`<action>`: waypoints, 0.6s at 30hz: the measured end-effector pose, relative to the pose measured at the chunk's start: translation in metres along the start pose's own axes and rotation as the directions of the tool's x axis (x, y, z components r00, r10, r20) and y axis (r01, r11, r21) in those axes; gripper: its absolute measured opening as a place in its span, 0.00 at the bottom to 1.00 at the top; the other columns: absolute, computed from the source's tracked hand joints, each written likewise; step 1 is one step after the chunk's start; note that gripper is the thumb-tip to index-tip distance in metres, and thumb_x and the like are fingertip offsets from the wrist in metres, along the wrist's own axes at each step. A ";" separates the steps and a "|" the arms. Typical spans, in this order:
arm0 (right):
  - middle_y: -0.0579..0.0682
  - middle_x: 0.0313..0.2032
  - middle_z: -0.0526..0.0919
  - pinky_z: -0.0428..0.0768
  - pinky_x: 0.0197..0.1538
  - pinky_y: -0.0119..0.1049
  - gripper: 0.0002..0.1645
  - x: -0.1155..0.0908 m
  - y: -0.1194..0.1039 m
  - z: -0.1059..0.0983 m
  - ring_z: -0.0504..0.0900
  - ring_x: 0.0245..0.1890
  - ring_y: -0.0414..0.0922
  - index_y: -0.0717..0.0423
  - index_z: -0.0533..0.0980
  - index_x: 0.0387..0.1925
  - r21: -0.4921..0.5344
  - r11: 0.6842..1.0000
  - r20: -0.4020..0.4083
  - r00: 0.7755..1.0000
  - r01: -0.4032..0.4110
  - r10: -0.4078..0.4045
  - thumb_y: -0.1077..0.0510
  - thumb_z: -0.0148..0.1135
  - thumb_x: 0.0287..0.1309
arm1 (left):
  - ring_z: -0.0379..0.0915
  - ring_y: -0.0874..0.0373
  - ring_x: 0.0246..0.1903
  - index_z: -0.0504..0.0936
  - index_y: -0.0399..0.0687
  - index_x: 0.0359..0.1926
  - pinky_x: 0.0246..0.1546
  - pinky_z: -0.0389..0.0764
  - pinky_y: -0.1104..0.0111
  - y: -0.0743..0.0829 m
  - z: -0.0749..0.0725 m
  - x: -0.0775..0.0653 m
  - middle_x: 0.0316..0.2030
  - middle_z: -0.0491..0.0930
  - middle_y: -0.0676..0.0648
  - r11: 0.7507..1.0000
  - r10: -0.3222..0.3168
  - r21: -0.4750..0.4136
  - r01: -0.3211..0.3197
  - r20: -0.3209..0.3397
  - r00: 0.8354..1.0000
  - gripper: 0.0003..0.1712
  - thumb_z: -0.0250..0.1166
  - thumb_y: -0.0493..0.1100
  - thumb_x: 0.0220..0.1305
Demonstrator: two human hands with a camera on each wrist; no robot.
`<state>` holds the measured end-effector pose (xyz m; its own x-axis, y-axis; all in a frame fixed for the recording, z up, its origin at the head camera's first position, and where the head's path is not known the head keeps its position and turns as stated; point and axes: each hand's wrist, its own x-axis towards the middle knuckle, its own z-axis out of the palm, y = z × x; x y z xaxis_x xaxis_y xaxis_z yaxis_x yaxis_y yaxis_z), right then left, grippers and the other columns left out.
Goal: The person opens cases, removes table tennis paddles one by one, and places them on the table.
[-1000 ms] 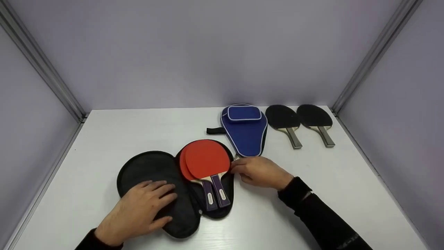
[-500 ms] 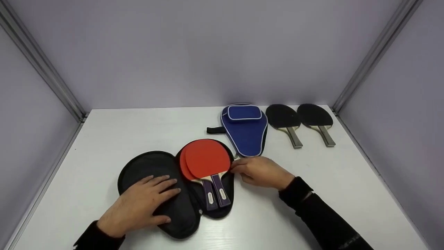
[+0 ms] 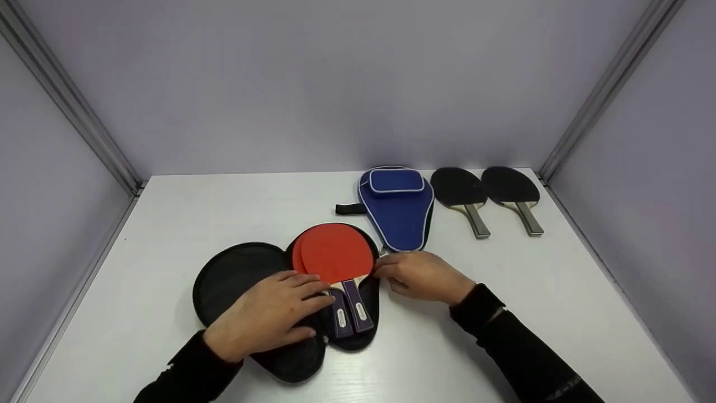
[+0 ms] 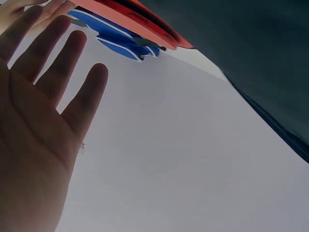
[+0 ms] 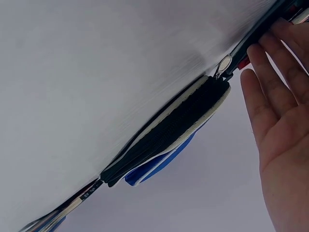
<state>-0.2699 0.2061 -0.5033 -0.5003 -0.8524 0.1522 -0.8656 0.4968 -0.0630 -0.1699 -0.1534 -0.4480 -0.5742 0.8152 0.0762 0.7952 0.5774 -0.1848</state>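
A black zip case (image 3: 238, 266) lies unfolded on the white table, two halves side by side. In its right half sit two overlapping table tennis paddles (image 3: 338, 252), red side up, with purple handles. My left hand (image 3: 271, 313) is above the case's left half, fingers spread; its fingertips overlap the paddles' necks in the head view. In the left wrist view those fingers (image 4: 84, 101) are straight and hold nothing. At the case's right edge my right hand (image 3: 422, 277) rests its fingertips near the rim. The right wrist view shows its fingers (image 5: 258, 104) nearly straight beside that edge.
Behind the right hand lies a blue paddle case (image 3: 394, 215) with white piping and a black strap (image 3: 351, 209). Two black paddles (image 3: 458, 187) lie at the back right. Grey walls (image 3: 358, 84) enclose the table.
My left hand has moved to the right, from the case's left half toward the paddles' handles. The right hand has stayed at the case's right edge.
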 end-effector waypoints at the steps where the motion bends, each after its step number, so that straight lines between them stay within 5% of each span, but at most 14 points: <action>1: 0.47 0.60 0.97 0.96 0.65 0.44 0.17 0.000 0.000 0.000 0.96 0.62 0.45 0.52 0.94 0.59 0.000 1.000 0.000 1.000 0.000 0.000 0.65 0.70 0.76 | 0.85 0.54 0.75 0.86 0.63 0.78 0.78 0.87 0.54 0.002 0.000 0.004 0.75 0.88 0.53 1.000 0.010 0.007 -0.010 -0.001 1.000 0.36 0.80 0.63 0.76; 11: 0.46 0.58 0.98 0.95 0.64 0.42 0.16 0.001 -0.009 -0.007 0.97 0.60 0.43 0.51 0.95 0.57 -0.019 0.997 0.005 0.998 0.070 -0.069 0.65 0.73 0.72 | 0.86 0.62 0.73 0.88 0.68 0.75 0.76 0.88 0.62 0.023 0.005 0.036 0.71 0.90 0.60 0.983 0.135 0.128 -0.128 -0.047 0.990 0.34 0.85 0.50 0.71; 18: 0.44 0.59 0.98 0.96 0.60 0.41 0.17 -0.003 -0.014 -0.010 0.97 0.60 0.42 0.49 0.96 0.56 -0.006 0.996 0.027 0.996 0.086 -0.086 0.64 0.72 0.72 | 0.85 0.63 0.75 0.87 0.69 0.77 0.76 0.87 0.64 0.030 0.012 0.050 0.73 0.89 0.62 0.975 0.177 0.140 -0.172 -0.027 0.984 0.28 0.78 0.51 0.80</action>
<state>-0.2563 0.2037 -0.4935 -0.4248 -0.8959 0.1301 -0.9051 0.4229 -0.0433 -0.1770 -0.0956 -0.4611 -0.4184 0.9056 0.0691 0.8469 0.4165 -0.3305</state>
